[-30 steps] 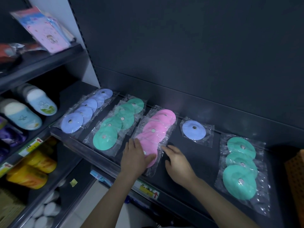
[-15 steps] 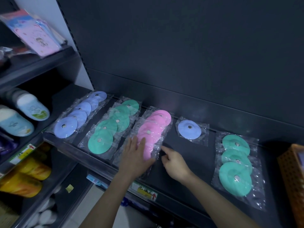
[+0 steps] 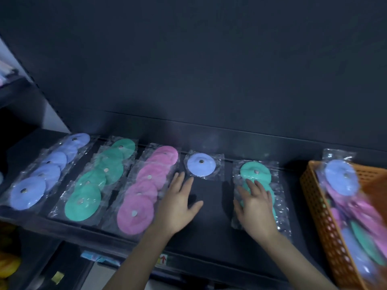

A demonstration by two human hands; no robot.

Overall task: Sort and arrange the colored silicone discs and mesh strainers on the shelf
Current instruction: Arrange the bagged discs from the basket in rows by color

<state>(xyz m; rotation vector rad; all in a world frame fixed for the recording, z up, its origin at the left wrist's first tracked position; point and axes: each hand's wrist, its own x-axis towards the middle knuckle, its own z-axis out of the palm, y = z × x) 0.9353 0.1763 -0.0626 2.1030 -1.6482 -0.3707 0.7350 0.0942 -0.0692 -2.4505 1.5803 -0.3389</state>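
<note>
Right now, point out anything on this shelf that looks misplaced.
The lone blue disc lies beside the pink row, apart from the blue row at far left. The green pile under the right hand sits apart from the green row.

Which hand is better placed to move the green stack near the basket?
Right. The right hand lies on that green stack; the left hand rests on the shelf beside the pink row.

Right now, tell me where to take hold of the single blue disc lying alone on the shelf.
Probably pinch the front edge of its clear bag, coming from the front with the left hand: the blue disc lies flat, offering no raised rim.
</note>
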